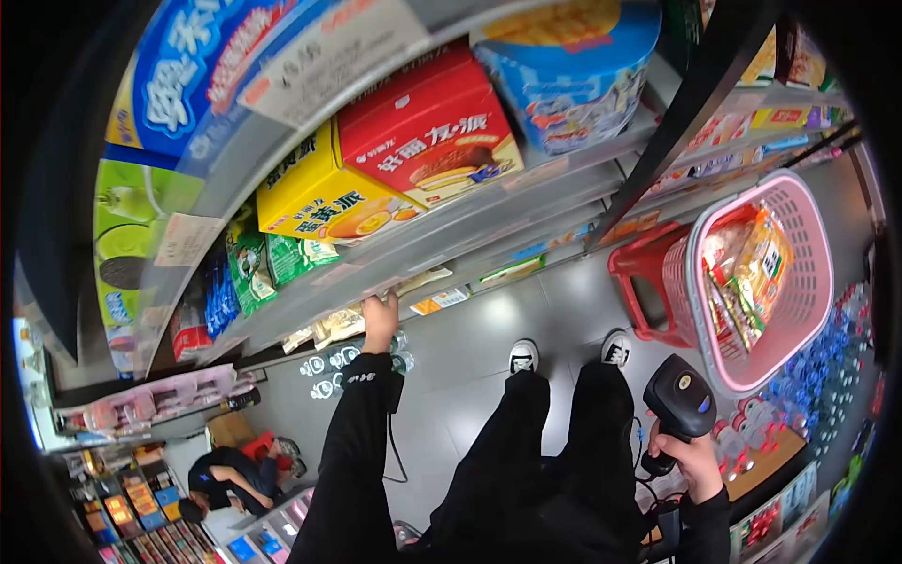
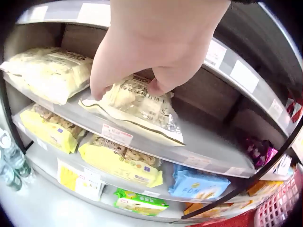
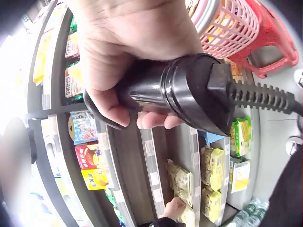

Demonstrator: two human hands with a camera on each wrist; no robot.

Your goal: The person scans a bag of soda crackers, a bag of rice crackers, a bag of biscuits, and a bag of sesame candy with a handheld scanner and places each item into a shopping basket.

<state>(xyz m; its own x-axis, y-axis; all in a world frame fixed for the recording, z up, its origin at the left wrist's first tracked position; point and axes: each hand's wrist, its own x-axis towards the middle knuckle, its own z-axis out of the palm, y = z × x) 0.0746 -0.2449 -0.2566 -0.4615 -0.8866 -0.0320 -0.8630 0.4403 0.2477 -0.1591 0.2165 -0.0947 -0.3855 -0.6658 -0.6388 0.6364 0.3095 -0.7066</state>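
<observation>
My left hand (image 1: 381,321) reaches into a lower shelf. In the left wrist view its thumb and fingers grip the top of a clear-and-cream plastic bag of pale snacks (image 2: 142,106), which lies near the shelf's front edge. A similar bag (image 2: 52,75) sits to its left. Held in my right hand (image 1: 693,461) is a black handheld barcode scanner (image 1: 678,395), its head tilted upward. The right wrist view shows the fingers wrapped round the scanner's handle (image 3: 151,85), with a ribbed cable (image 3: 262,97) coming from its end.
A pink basket (image 1: 691,291) holding packaged food stands on a red stool (image 1: 631,282) at the right. Boxed pies (image 1: 432,132) and a blue tub (image 1: 573,94) fill an upper shelf. Bottled drinks (image 1: 329,371) stand on the floor. A person (image 1: 230,475) sits at the lower left.
</observation>
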